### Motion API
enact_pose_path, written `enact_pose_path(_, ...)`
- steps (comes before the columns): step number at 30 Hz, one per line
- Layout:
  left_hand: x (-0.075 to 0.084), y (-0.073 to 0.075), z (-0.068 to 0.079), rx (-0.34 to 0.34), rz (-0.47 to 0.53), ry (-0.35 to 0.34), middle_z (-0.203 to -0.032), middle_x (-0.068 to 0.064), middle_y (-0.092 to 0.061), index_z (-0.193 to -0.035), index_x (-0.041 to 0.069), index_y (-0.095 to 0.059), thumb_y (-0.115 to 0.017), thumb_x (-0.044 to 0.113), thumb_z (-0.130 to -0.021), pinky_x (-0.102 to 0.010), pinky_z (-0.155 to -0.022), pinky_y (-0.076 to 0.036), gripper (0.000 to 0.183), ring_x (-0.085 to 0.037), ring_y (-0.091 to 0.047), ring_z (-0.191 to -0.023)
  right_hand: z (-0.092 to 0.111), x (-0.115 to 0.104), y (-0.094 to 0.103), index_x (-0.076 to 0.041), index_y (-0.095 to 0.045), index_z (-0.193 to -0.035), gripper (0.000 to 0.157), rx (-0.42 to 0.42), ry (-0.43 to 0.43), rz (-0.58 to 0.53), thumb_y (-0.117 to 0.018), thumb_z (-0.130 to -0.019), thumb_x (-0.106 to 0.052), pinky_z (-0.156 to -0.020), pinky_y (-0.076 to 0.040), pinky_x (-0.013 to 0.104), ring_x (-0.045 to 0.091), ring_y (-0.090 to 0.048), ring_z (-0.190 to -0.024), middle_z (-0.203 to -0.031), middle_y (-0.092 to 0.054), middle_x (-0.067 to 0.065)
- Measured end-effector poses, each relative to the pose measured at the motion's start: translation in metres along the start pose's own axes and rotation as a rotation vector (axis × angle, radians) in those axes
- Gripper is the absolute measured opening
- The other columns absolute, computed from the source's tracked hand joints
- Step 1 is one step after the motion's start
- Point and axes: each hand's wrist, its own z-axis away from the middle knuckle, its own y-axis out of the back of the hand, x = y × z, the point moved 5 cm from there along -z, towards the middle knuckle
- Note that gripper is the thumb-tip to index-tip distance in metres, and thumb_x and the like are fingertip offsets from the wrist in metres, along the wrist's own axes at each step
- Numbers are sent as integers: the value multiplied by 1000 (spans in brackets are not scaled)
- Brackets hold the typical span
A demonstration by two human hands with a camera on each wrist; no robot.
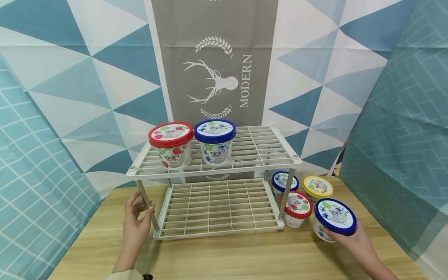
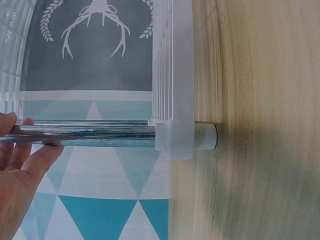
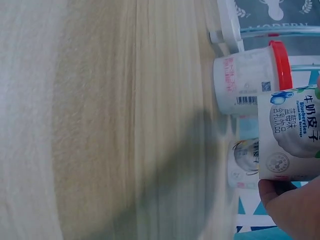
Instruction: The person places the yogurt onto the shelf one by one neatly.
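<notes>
A white two-tier wire rack (image 1: pixel 259 146) stands on the wooden table. My left hand (image 1: pixel 135 223) holds its front left metal post (image 2: pixel 105 134), thumb on one side and fingers on the other. At the right, my right hand (image 1: pixel 360 245) grips a blue-lidded blueberry tub (image 1: pixel 335 216); the right wrist view shows this tub (image 3: pixel 290 135) raised off the tabletop. Beside it, right of the rack, stand a red-lidded tub (image 1: pixel 297 206), a yellow-lidded tub (image 1: pixel 317 186) and another blue-lidded tub (image 1: pixel 280 182), partly behind a rack post.
On the upper shelf's left half sit a red-lidded strawberry tub (image 1: pixel 171 146) and a blue-lidded tub (image 1: pixel 215 142) side by side. The lower shelf (image 1: pixel 217 206) is a white grid. Patterned cloth (image 1: pixel 213 77) hangs behind and along both sides of the table (image 1: pixel 224 260).
</notes>
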Motion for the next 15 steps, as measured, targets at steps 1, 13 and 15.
enact_pose_path(1,0,0,0,-1,1,-2,-99,15,-50,-140,5,-27,-56,-11,-87,-2,-70,-47,62,12,-52,-88,0,-1,-1,1,12,-147,116,-1,-6,0,-72,-80,-42,-106,-28,62,51,-19,-134,-148,-12,33)
enact_pose_path(13,0,0,0,-4,-2,-7,-100,10,-50,-140,5,-27,-56,-11,-87,-2,-69,-47,62,11,-52,-88,5,-16,-5,-1,14,-147,118,0,-11,-11,-73,-78,-43,-106,-29,62,51,-19,-134,-149,-10,33)
enact_pose_path(15,0,0,0,-2,-1,-6,-100,10,-49,-140,4,-27,-56,-11,-87,-2,-70,-47,62,12,-52,-88,6,-19,-5,0,13,-147,118,6,-7,-5,-73,-78,-43,-105,-29,62,52,-19,-134,-149,-10,33)
